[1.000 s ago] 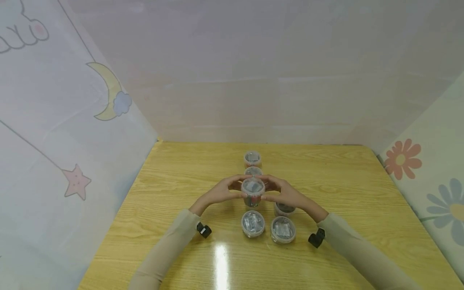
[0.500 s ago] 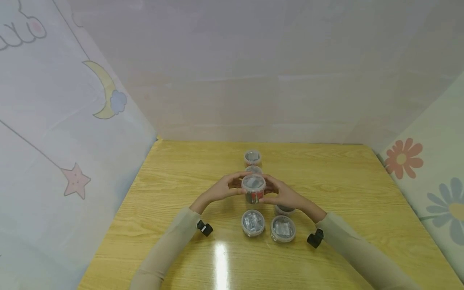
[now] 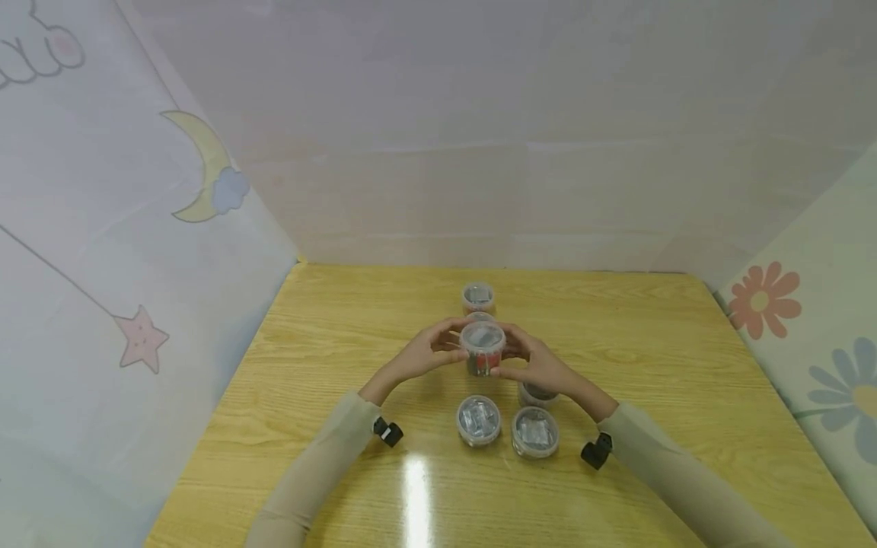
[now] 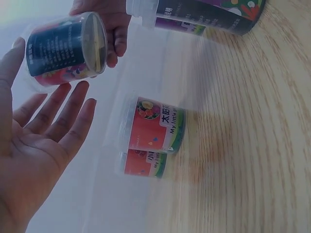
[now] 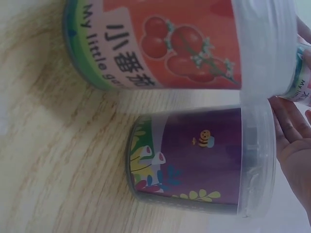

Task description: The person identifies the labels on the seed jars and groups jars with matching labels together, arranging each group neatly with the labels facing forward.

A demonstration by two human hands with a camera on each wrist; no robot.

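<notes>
Both hands hold a clear plastic tub (image 3: 483, 352) with a lid and a printed label, raised off the table in the head view. On its left side, the left hand (image 3: 418, 356) touches it with thumb and fingertips. The right hand (image 3: 543, 367) holds the opposite side. In the left wrist view the tub (image 4: 58, 52) is tilted, its dark label showing between the left hand (image 4: 41, 145) and the right hand (image 4: 112, 31). Only an edge of the held tub (image 5: 301, 80) appears beside the right hand (image 5: 296, 150) in the right wrist view.
Similar tubs stand on the wooden table (image 3: 342, 335): two behind the hands, including the farthest tub (image 3: 477, 297), and a front tub (image 3: 478, 421). A right front tub (image 3: 535, 432) has another tub (image 3: 537, 395) behind it, partly under the right hand. Printed walls enclose the table.
Both hands have lifted the tub slightly, moving it up and a little right in the head view. More of its red label now shows. The standing tubs have stayed put.
</notes>
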